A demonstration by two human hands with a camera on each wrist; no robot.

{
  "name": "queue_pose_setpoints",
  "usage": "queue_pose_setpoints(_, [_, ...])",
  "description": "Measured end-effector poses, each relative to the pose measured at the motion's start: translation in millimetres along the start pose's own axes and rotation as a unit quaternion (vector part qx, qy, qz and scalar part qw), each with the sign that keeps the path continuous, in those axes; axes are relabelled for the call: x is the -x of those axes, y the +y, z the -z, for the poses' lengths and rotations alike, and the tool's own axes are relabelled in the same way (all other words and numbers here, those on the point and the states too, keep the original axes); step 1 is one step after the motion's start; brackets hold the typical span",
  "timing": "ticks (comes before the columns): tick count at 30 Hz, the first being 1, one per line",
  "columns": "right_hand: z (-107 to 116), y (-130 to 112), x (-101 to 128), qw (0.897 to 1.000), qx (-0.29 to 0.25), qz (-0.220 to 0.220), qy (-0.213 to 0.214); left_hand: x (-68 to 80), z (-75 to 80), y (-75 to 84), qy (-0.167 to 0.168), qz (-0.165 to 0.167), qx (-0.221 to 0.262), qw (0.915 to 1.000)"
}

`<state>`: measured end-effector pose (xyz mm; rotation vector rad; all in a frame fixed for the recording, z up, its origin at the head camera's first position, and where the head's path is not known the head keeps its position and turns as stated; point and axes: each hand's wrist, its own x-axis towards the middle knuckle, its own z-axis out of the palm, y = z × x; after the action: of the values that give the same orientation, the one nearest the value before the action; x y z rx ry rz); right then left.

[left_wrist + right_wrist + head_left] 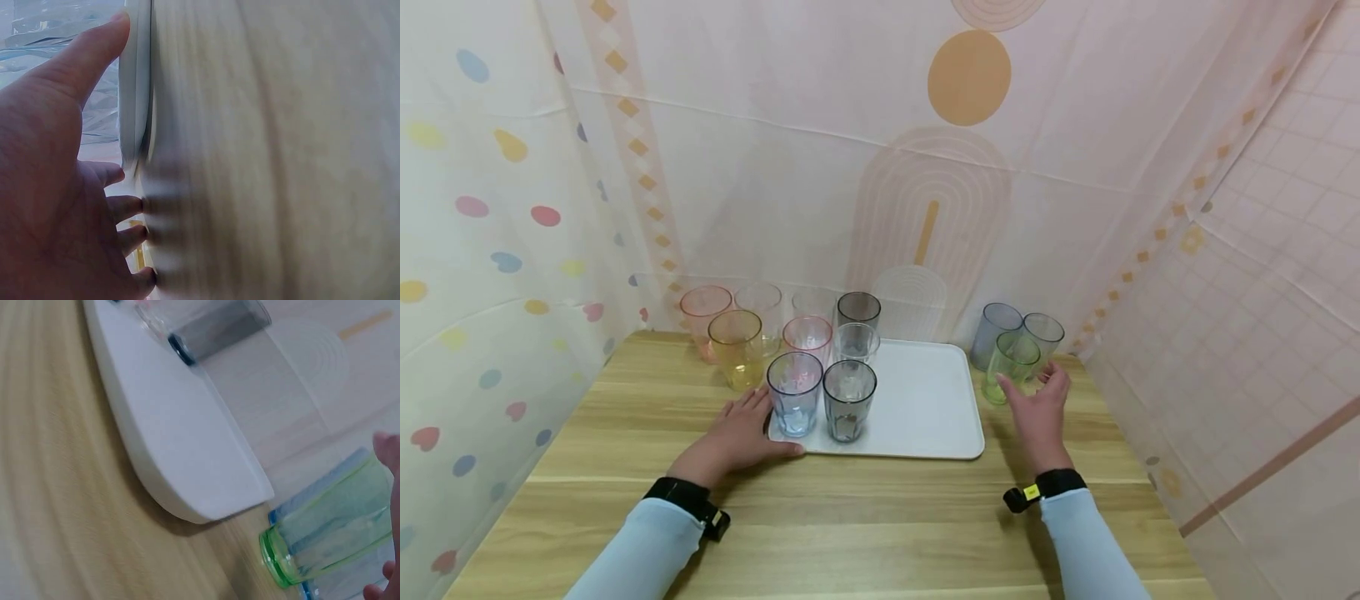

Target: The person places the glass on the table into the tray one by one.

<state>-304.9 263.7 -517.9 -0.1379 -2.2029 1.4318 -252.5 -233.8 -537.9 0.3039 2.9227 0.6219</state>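
In the head view, my left hand (737, 437) rests at the near left corner of the white tray (925, 408). Its thumb lies along the tray's front edge and its fingers spread along the left side. My right hand (1039, 412) is around the near side of a green glass (1011, 362), which stands upright on the table right of the tray. In the right wrist view, thumb and fingertips flank this glass (331, 525) with a gap at the fingers. A blue-purple glass (995, 333) and a blue-grey glass (1045, 333) stand behind it.
Tumblers crowd the tray's left part, among them a blue one (795, 400), a grey one (848, 404) and a dark one (859, 308). Left of the tray stand a yellow glass (735, 350) and a pink-orange glass (703, 317). A patterned curtain (760, 183) hangs behind the wooden table (865, 525).
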Motion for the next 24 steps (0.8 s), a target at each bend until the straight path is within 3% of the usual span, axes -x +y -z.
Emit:
queue_pose_setpoints(6, [-9,5,-15,0.998,-0.03,-0.043,-0.045,-0.5,-0.9,-2.4,0.0,-0.001,-0.006,1.0])
queue_pose_setpoints(13, [-20,4,-21,0.995,-0.069,-0.045,-0.047,-0.2,-1.0,-2.6,-0.001,0.0,-0.006,1.0])
queue_pose_setpoints(24, [-21,5,-23,0.996,-0.061,-0.051,-0.037,-1.6,-1.2,-4.5,-0.003,0.001,-0.004,1.0])
